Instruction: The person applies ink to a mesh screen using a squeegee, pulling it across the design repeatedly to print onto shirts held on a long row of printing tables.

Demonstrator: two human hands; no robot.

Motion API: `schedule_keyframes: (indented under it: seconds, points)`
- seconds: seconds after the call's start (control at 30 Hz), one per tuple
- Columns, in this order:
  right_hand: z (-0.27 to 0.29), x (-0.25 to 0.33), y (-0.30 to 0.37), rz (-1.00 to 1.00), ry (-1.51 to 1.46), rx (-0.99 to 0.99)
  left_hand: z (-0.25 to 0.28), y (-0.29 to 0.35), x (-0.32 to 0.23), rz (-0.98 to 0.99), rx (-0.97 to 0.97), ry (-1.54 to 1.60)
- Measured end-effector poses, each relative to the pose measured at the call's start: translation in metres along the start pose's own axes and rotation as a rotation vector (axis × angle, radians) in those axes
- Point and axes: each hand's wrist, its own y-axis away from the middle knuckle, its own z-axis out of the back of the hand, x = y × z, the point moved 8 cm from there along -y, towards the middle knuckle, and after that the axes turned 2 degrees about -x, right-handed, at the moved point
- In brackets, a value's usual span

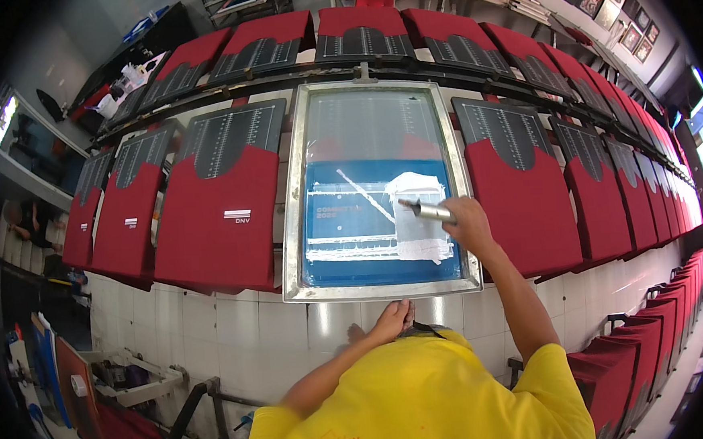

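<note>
A metal-framed printing screen (293, 223) lies over one of the red boards in the middle. Its near part is blue, with smears and strips of white ink (422, 246), the thickest patch at the right. My right hand (469, 227) is closed round a silver-handled squeegee (431, 212) above this ink. Whether the squeegee's blade touches the mesh cannot be made out. My left hand (391, 322) is curled close to my body, just below the screen's near edge. Its fingers are closed, and whatever they hold is hidden.
Rows of boards covered in red cloth, such as the red shirt (216, 220) with a small white print, flank the screen. More red boards (362, 26) stand beyond a dark rail (267, 91). Another red row (633, 355) is at the lower right. A person (34, 223) sits far left.
</note>
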Motion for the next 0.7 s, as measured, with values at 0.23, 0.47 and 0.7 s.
schedule_keyframes:
  seconds: [0.23,0.47,0.7]
  points:
    - [-0.019,-0.045,-0.061,-0.009,0.038,0.059,0.003,0.001,0.002,0.035,-0.052,0.003]
    - [-0.029,-0.040,-0.044,0.031,0.068,0.093,0.004,0.003,0.005,0.072,-0.067,-0.032]
    - [-0.019,0.018,0.032,0.041,0.116,0.115,0.006,0.002,-0.003,0.113,-0.012,-0.068]
